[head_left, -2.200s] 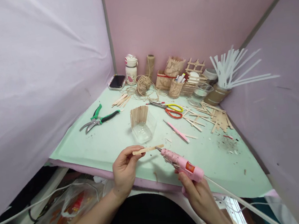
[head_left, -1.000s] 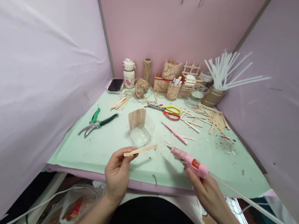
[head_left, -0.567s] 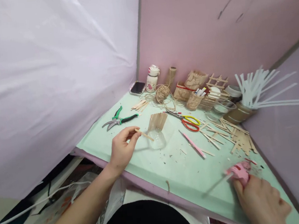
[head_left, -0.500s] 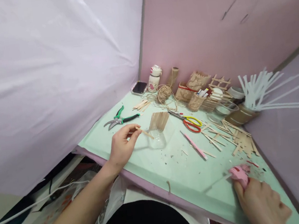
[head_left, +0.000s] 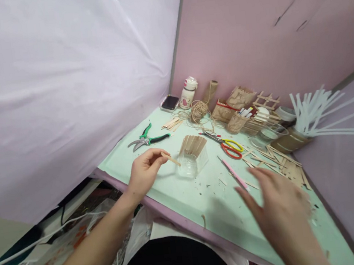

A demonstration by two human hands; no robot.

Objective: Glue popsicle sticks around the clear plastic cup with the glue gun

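Note:
Between the thumb and fingers of my left hand (head_left: 146, 170) is a short wooden stick (head_left: 171, 159), its free end pointing down to the right. Just beyond that end stands a clear plastic container (head_left: 188, 167) with wooden strips (head_left: 193, 146) fixed side by side along its far side. My right hand (head_left: 279, 206), slightly blurred, is over the right part of the table, thumb and fingers spread with nothing in them. Nearest to it lies a pink craft knife (head_left: 235, 173). The pink glue gun seen earlier is out of sight.
Green-handled pruning shears (head_left: 147, 141) lie at the left. Scissors (head_left: 228, 146) with red and yellow handles lie beyond the knife, near loose wooden strips (head_left: 277, 159). Along the back are a phone (head_left: 170, 103), a bottle (head_left: 188, 93), twine (head_left: 199, 111) and white glue sticks (head_left: 313, 111).
My right hand has let go of the pink glue gun and moved left and up over the table, its fingers opening. The left hand still holds the stick near the container.

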